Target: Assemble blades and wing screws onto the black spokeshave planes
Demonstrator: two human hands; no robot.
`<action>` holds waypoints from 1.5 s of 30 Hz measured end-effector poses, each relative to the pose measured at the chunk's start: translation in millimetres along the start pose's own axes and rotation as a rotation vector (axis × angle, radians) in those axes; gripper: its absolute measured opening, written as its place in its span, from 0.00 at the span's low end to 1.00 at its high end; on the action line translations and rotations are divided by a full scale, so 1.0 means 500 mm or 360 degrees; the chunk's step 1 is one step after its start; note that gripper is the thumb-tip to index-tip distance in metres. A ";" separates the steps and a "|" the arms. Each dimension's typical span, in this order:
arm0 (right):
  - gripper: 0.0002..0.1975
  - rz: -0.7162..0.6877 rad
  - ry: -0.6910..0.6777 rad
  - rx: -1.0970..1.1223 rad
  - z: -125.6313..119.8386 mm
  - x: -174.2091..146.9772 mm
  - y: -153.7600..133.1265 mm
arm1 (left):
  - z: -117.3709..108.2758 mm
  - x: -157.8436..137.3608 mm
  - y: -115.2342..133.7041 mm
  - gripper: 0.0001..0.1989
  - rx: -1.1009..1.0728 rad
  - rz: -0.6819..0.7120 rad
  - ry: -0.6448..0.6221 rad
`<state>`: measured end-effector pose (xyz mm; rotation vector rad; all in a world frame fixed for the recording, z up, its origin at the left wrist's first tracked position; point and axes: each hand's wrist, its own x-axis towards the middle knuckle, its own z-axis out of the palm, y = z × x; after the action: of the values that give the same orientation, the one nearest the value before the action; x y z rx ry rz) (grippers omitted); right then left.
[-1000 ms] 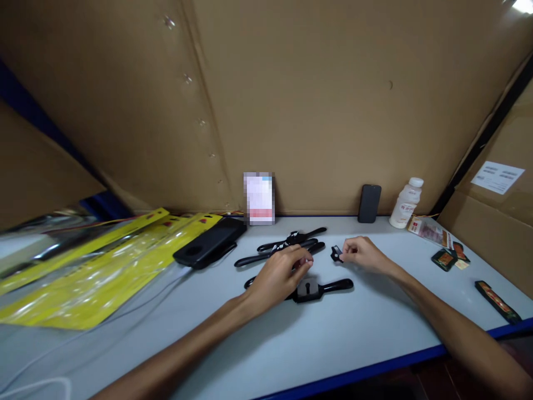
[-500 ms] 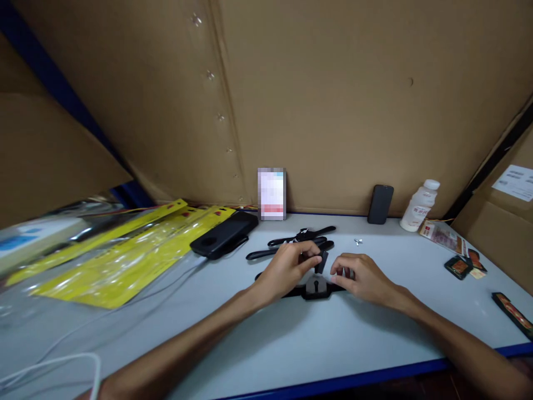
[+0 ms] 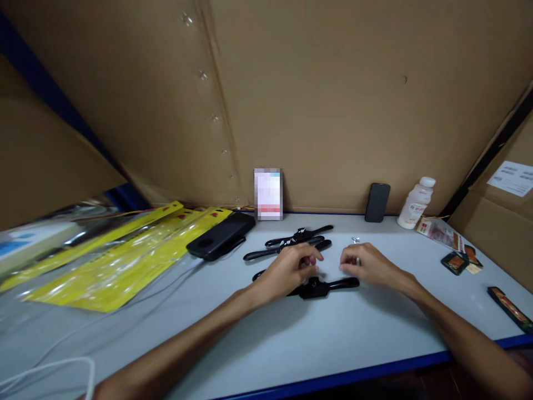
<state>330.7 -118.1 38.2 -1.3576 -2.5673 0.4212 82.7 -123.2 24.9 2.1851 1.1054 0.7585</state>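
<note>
Seen from the head camera, the left hand (image 3: 293,269), thumb and forefinger parted, is poised at the nearest black two-handled tool (image 3: 318,291) on a pale table (image 3: 353,333); a dark plate (image 3: 314,285), like the one pinched there half a second earlier, now covers its grey slotted centre. The right hand (image 3: 366,264) closes its fingertips on a small pale piece (image 3: 357,261), just before silver hardware (image 3: 355,240).

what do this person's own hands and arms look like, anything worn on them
The bare, slim-fingered left hand and bare, slim-fingered right hand wear no gloves. Both slender forearms show no sleeves, watch or bracelet; whether there are rings is unclear.
</note>
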 end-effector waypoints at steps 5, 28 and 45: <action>0.09 0.0361 0.0392 -0.0220 0.000 0.023 0.067 | -0.008 0.005 -0.014 0.08 0.0072 0.0036 0.0099; 0.10 -0.0250 0.0573 -0.0361 0.049 0.018 0.012 | 0.017 -0.017 0.008 0.10 0.0770 0.0565 0.0270; 0.19 -0.0729 0.0723 -0.0545 0.059 -0.013 -0.067 | 0.021 -0.023 0.022 0.12 0.0897 0.0665 0.0036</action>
<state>299.2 -145.8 22.0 -0.7749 -2.5027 -0.3762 90.2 -140.7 22.9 2.9521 0.9627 0.6985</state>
